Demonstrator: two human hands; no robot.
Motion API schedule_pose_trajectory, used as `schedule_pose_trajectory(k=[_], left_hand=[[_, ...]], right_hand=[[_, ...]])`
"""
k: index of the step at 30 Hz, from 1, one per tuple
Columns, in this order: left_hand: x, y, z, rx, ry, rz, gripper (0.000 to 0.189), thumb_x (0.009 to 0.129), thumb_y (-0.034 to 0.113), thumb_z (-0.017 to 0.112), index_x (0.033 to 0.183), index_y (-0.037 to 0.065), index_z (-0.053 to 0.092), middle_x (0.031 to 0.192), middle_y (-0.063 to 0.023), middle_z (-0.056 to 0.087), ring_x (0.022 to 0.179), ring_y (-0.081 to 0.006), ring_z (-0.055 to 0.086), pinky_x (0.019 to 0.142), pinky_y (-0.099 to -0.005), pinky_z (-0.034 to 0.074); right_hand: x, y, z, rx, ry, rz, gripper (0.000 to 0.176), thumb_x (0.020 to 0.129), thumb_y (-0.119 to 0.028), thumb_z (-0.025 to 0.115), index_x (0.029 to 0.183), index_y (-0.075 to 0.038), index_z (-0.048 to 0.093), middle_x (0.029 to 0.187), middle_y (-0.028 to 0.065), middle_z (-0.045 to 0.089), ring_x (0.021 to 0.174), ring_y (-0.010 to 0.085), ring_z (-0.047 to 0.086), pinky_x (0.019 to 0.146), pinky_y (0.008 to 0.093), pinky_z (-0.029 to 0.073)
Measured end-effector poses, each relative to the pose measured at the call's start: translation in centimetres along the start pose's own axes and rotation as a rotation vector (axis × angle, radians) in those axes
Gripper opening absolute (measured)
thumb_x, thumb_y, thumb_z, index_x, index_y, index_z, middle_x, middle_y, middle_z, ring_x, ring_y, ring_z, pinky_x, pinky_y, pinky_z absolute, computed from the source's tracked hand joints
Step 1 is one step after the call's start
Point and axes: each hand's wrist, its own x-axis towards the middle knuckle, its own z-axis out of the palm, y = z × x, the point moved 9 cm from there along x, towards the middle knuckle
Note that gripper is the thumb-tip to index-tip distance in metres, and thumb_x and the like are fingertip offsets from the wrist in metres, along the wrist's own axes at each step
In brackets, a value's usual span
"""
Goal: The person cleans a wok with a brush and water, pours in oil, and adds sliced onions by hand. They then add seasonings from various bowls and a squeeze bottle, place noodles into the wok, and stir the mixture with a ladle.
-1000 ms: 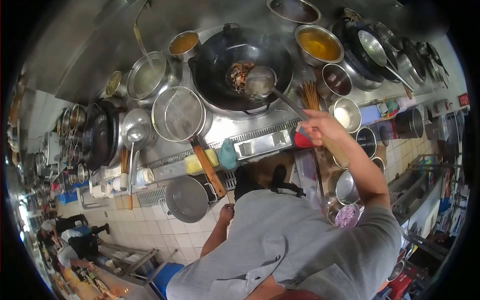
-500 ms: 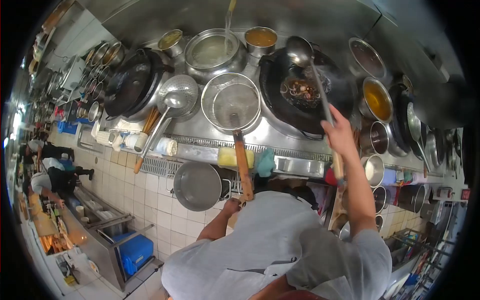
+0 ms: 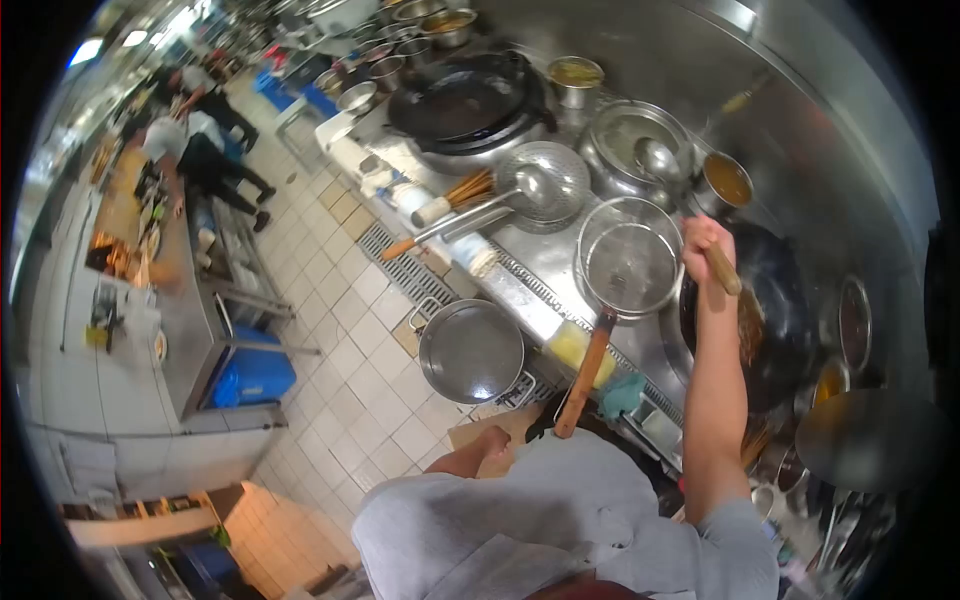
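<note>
Bowl at the steel pot (image 3: 604,167), the ladle (image 3: 655,157), likely stiff and bowl-heavy, is best held by the wooden grip (image 3: 725,272) the right hand (image 3: 708,243) clasps; the left hand (image 3: 492,446), well apart, half-curls, empty or not I can't tell.

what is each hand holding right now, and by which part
The right hand grips a metal ladle by its wooden handle. Nothing shows in the left hand, but it is too small to be sure.
</note>
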Motion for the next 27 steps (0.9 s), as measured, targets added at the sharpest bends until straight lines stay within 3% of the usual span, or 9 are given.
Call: schedule_pose_trajectory(k=[4, 6, 9, 11, 13, 16, 18, 21, 27], left_hand=[[-0.8, -1.0, 3.2, 0.015, -0.178, -0.151, 0.019, 0.086, 0.018, 0.060, 0.083, 0.005, 0.074, 0.075, -0.0121, 0.073, 0.065, -0.0265, 0.072, 0.062, -0.0398, 0.058], [-0.3, -0.5, 4.4, 0.292, -0.276, -0.035, 0.019, 0.086, 0.019, 0.061, 0.083, 0.006, 0.074, 0.075, -0.0125, 0.073, 0.070, -0.0296, 0.073, 0.066, -0.0420, 0.059], [0.7, 1.0, 3.2, 0.399, -0.154, 0.237, 0.017, 0.085, 0.018, 0.062, 0.084, 0.007, 0.075, 0.081, -0.0122, 0.075, 0.080, -0.0328, 0.074, 0.071, -0.0442, 0.059], [2.4, -2.1, 3.0, -0.066, -0.057, -0.071, 0.014, 0.082, 0.017, 0.067, 0.087, 0.007, 0.075, 0.086, -0.0132, 0.075, 0.086, -0.0349, 0.073, 0.076, -0.0453, 0.059], [3.0, -3.3, 2.4, -0.315, -0.024, -0.253, 0.016, 0.079, 0.017, 0.071, 0.091, 0.008, 0.076, 0.091, -0.0139, 0.076, 0.090, -0.0355, 0.073, 0.080, -0.0453, 0.059], [4.2, -2.7, 0.7, -0.397, -0.068, -0.362, 0.023, 0.076, 0.017, 0.076, 0.098, 0.008, 0.077, 0.098, -0.0144, 0.076, 0.094, -0.0343, 0.073, 0.084, -0.0440, 0.059], [4.6, -4.6, 1.5, -0.443, -0.134, -0.546, 0.029, 0.076, 0.017, 0.078, 0.103, 0.008, 0.077, 0.102, -0.0143, 0.076, 0.095, -0.0339, 0.073, 0.086, -0.0433, 0.059], [5.6, -0.7, 0.0, 0.295, -0.244, 0.084, 0.032, 0.079, 0.019, 0.076, 0.109, 0.008, 0.077, 0.106, -0.0134, 0.076, 0.098, -0.0324, 0.073, 0.086, -0.0424, 0.059], [5.6, -0.3, -2.6, 0.451, -0.381, 0.071, 0.037, 0.076, 0.018, 0.073, 0.112, 0.009, 0.077, 0.109, -0.0148, 0.076, 0.105, -0.0302, 0.072, 0.086, -0.0401, 0.060]], right_hand=[[-0.2, -0.3, -0.4, -0.033, 0.029, -0.023, 0.022, 0.109, -0.013, 0.045, 0.092, 0.002, 0.046, 0.067, 0.0013, 0.048, 0.049, 0.0093, 0.047, 0.046, 0.0234, 0.042], [-1.5, -0.5, -0.7, -0.051, 0.033, -0.035, 0.022, 0.108, -0.012, 0.045, 0.091, 0.002, 0.046, 0.069, 0.0021, 0.050, 0.049, 0.0095, 0.047, 0.046, 0.0232, 0.042], [-3.7, -0.4, -1.5, 0.024, -0.113, 0.049, 0.021, 0.109, -0.013, 0.043, 0.099, 0.005, 0.043, 0.073, 0.0046, 0.050, 0.052, 0.0106, 0.049, 0.046, 0.0249, 0.042], [-6.3, -0.1, -1.9, -0.019, -0.026, 0.019, 0.020, 0.108, -0.012, 0.044, 0.099, 0.006, 0.046, 0.075, 0.0053, 0.052, 0.052, 0.0088, 0.049, 0.044, 0.0230, 0.041], [-9.4, 0.8, -1.3, -0.041, 0.009, 0.007, 0.014, 0.102, -0.007, 0.054, 0.090, -0.002, 0.049, 0.076, 0.0038, 0.057, 0.050, 0.0053, 0.051, 0.044, 0.0209, 0.044], [-14.3, 0.3, -1.8, -0.156, 0.067, -0.098, 0.012, 0.103, -0.011, 0.054, 0.096, -0.002, 0.049, 0.076, 0.0034, 0.058, 0.048, 0.0043, 0.050, 0.042, 0.0209, 0.042], [-17.7, -0.2, -2.3, -0.187, 0.110, -0.154, 0.006, 0.103, -0.010, 0.053, 0.103, -0.005, 0.050, 0.075, 0.0032, 0.057, 0.047, 0.0039, 0.049, 0.040, 0.0219, 0.040], [-23.2, -1.2, -3.0, -0.275, 0.161, -0.225, 0.007, 0.103, -0.009, 0.054, 0.108, -0.009, 0.050, 0.074, 0.0033, 0.057, 0.047, 0.0037, 0.048, 0.038, 0.0215, 0.037], [-34.5, -2.8, -2.6, -0.831, 0.529, -0.460, 0.048, 0.097, -0.006, 0.059, 0.144, -0.004, 0.047, 0.073, 0.0018, 0.055, 0.044, 0.0073, 0.045, 0.040, 0.0260, 0.037]])
